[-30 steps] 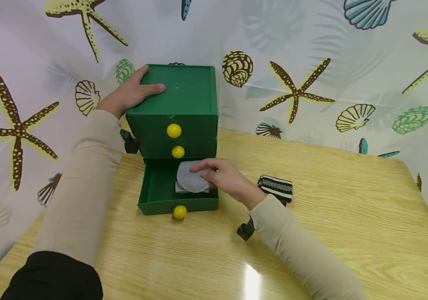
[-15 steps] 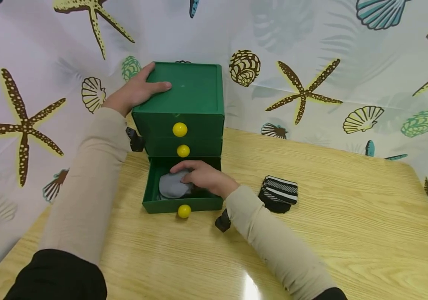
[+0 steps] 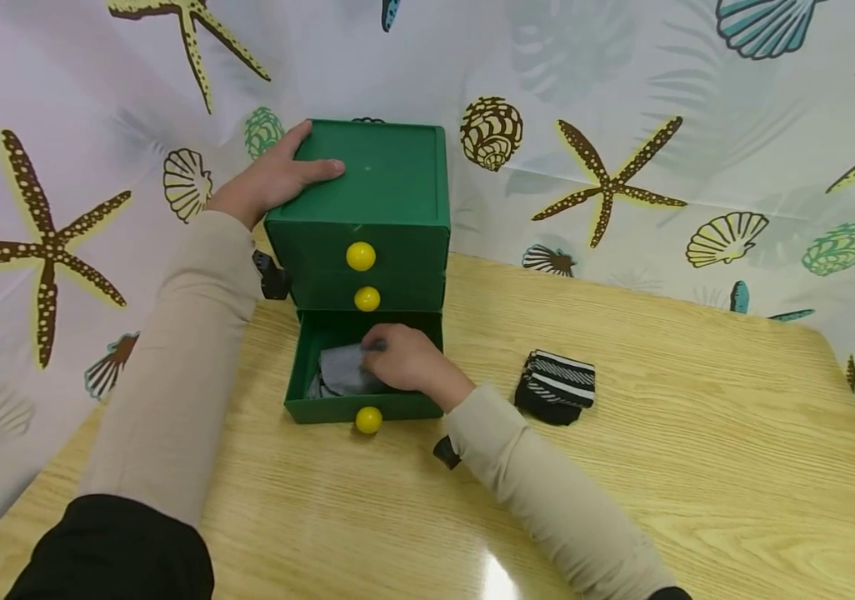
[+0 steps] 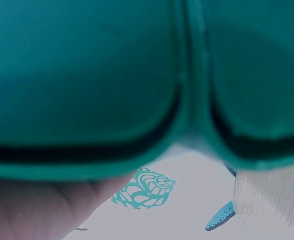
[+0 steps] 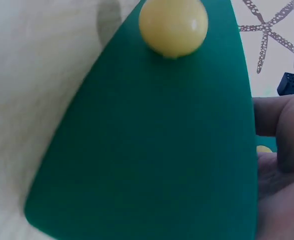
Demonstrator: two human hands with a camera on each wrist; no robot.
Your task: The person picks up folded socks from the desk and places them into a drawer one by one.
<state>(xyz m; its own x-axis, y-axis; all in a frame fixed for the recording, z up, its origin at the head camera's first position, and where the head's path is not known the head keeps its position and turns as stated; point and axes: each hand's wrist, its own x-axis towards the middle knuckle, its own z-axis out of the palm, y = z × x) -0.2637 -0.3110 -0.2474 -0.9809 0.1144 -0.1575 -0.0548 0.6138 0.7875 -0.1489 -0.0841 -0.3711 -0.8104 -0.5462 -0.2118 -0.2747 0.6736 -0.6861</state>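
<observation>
A green three-drawer chest (image 3: 375, 179) with yellow knobs stands at the table's back edge. Its bottom drawer (image 3: 322, 410) is pulled out, and a folded grey cloth (image 3: 337, 371) lies inside. My right hand (image 3: 408, 362) is down in the drawer, fingers curled on the cloth's right side. In the right wrist view the drawer front (image 5: 162, 150) and its knob (image 5: 173, 25) fill the frame, with my fingers (image 5: 282, 120) at the right edge. My left hand (image 3: 262, 183) rests on the chest's top left corner, thumb laid flat on the lid. The left wrist view shows only the chest (image 4: 86, 75) close up.
A folded black-and-white striped sock (image 3: 557, 387) lies on the wooden table (image 3: 697, 433), right of the drawer. A seashell-print curtain (image 3: 622, 83) hangs close behind and to the left of the chest. The two upper drawers are closed.
My right hand has carried the grey cloth from above the drawer's right side down into the drawer and pushed it lower. The left hand has stayed on the chest.
</observation>
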